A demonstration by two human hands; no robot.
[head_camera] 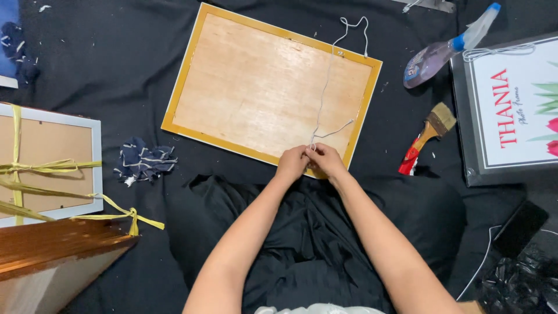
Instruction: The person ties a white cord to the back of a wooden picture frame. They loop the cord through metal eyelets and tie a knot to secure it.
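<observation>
At the near edge of the wooden frame back (264,87), the left hand (292,164) and right hand (326,161) met, fingertips pinching thin white string (325,81) that trailed across smooth plywood; black cloth (116,70) lay open around it.

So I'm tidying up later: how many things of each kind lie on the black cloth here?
Frames: 4
Spray bottle: 1
Brush: 1
Rag: 1
String, at both hands: 1
Total: 8
</observation>
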